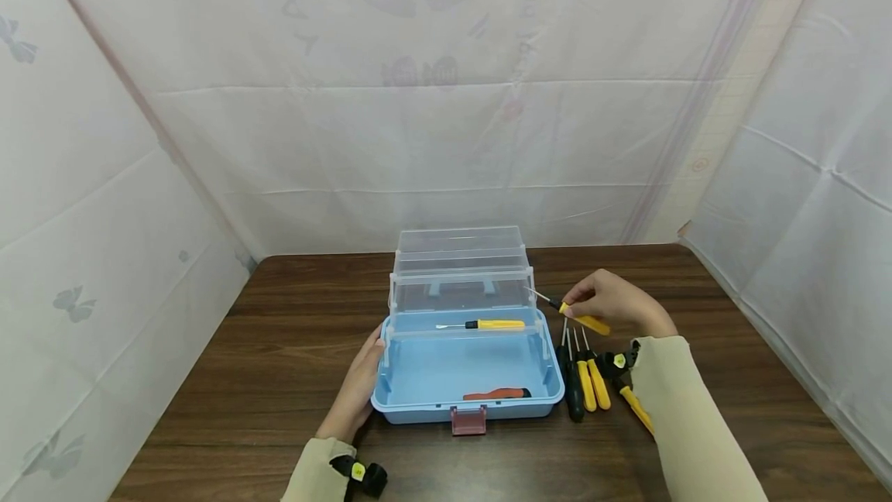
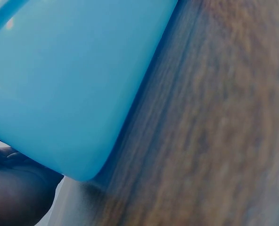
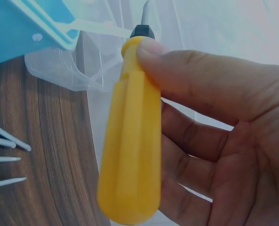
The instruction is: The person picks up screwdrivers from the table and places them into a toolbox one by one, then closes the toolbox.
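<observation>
A light blue toolbox (image 1: pixel 468 410) stands with its clear lid (image 1: pixel 460 254) raised behind it. Along its left wall lies my left hand (image 1: pixel 360 384), touching the side; the left wrist view shows only part of that hand (image 2: pixel 17 188) beside the box corner. My right hand (image 1: pixel 613 302) pinches a yellow-handled screwdriver (image 3: pixel 130 155) between thumb and fingers, right of the lid, its shaft pointing up and left. Another yellow-handled screwdriver (image 1: pixel 498 324) lies across the clear tray at the back of the box. A red-orange handled tool (image 1: pixel 498 393) lies on the box floor near the front.
Right of the box, several screwdrivers with black handles (image 1: pixel 574 393) and yellow handles (image 1: pixel 598 386) lie on the dark wooden table (image 1: pixel 293 331). One more yellow handle (image 1: pixel 636 409) is partly under my right sleeve. Pale sheets (image 1: pixel 460 138) hang behind and at both sides.
</observation>
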A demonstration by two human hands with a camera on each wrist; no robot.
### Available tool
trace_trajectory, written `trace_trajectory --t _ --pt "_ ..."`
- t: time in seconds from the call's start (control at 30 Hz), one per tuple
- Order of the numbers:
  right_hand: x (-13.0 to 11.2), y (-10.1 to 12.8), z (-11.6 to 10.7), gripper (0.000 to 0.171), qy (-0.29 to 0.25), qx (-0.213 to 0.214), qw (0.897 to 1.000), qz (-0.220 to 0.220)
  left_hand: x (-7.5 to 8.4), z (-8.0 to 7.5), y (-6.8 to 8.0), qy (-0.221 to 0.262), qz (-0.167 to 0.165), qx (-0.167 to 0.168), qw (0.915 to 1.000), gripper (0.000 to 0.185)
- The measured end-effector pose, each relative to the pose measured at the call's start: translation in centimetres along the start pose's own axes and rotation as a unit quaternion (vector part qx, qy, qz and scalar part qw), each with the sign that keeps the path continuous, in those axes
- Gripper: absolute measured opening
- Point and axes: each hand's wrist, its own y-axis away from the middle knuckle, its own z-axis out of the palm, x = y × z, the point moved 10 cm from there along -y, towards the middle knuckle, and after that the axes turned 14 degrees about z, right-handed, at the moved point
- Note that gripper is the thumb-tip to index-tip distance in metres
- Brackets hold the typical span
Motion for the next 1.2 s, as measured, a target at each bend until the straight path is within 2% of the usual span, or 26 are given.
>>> trace_trajectory --t 0.2,0.43,1.2 --pt "-0.5 -0.4 0.2 0.016 -0.008 -0.005 1.000 -0.014 -0.4 -0.1 -0.1 0.008 0.009 0.003 0.9999 0.058" --pt "-1.5 -0.7 0.7 0.019 0.007 -0.007 0.999 -0.034 -0.6 -0.2 -0.3 0.007 0.009 0.004 0.9999 0.059" --pt "-3.9 -1.6 1.8 0.020 0.014 -0.004 0.998 -0.053 -0.5 -0.4 -0.2 -0.003 0.000 0.005 1.0000 0.056"
